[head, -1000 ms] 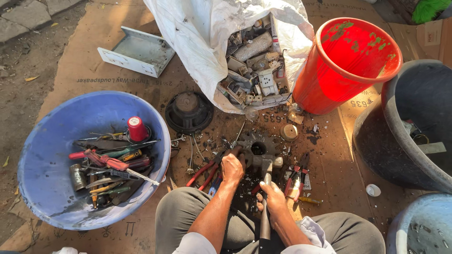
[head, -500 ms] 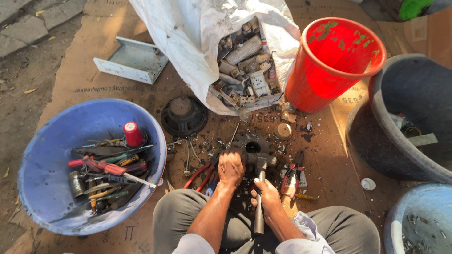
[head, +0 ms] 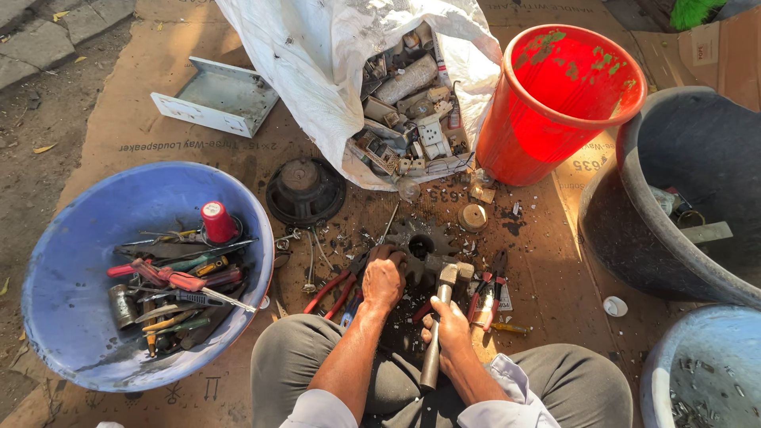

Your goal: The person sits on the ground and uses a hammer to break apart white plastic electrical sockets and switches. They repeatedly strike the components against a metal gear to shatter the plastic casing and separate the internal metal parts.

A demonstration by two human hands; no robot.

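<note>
Flattened cardboard spread over bare ground serves as the work floor, catching small debris. At its centre a dark toothed metal part lies flat, just ahead of the seated person's knees. The left hand presses down at the part's 9 o'clock edge, grip closed on something small that I cannot make out, apparently to steady it. The right hand wraps tightly round the handle of a hammer, whose head rests at the part's 4 o'clock. Red-handled pliers lie at 8 o'clock, more pliers at 4. A blue basin of tools sits at 9 o'clock, within reach. A white sack of scrap gapes at 12 o'clock, a red bucket at 1, a black tub at 3.
</note>
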